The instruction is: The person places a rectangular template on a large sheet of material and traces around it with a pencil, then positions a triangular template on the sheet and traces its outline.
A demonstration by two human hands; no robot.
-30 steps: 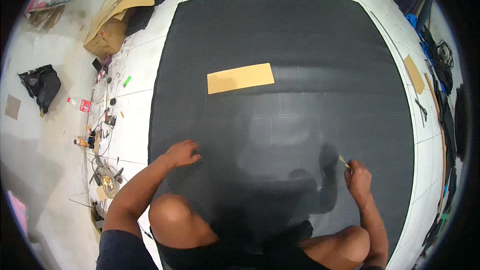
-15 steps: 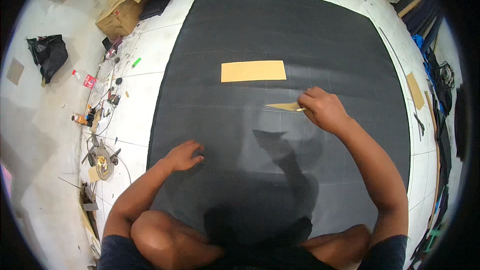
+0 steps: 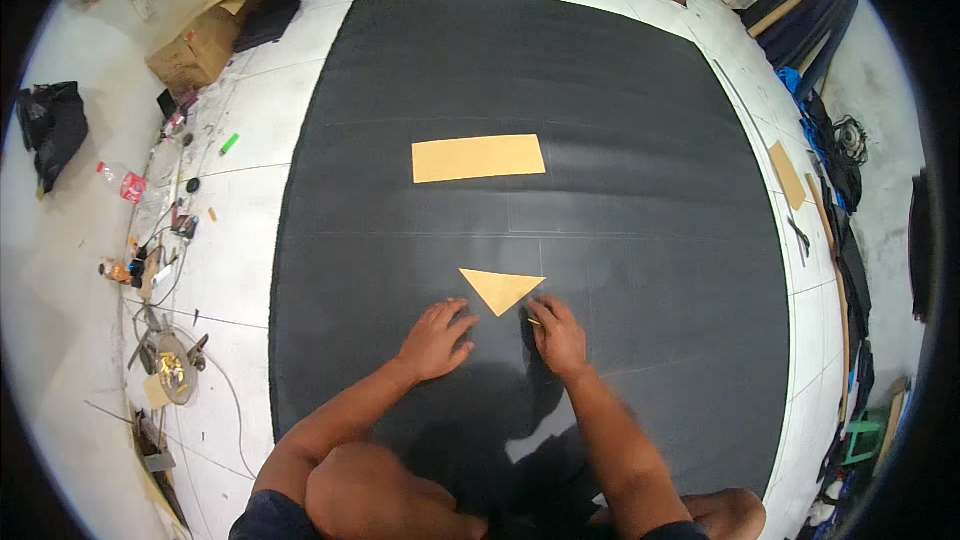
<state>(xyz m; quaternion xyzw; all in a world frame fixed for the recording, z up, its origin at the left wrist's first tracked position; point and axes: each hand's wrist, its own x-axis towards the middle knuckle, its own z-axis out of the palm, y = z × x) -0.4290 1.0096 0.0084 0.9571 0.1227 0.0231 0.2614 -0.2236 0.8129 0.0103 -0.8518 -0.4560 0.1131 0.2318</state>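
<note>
A large black sheet (image 3: 660, 290) with thin pale lines on it is spread over the floor in front of me. On it lies a tan triangular piece (image 3: 500, 290), one point toward me. My left hand (image 3: 436, 342) rests on the sheet just left and near of the triangle, fingers apart and holding nothing. By the triangle's right corner, my right hand (image 3: 557, 337) is closed around a thin pale stick (image 3: 534, 321); only its tip shows, so I cannot tell its kind. Farther off lies a tan rectangular piece (image 3: 478, 158), flat on the sheet.
White floor tiles (image 3: 235, 270) border the sheet. Along the left wall stand a plastic bottle (image 3: 122, 182), an oval dish (image 3: 176, 372) and loose cords. A cardboard box (image 3: 195, 55) sits far left. Scissors (image 3: 798, 236) and a tan strip (image 3: 787, 176) lie at right.
My right hand has brought the tan triangle nearer and let it down flat on the sheet, still gripping the stick. My left hand has moved right, up to the triangle. The view has shifted.
</note>
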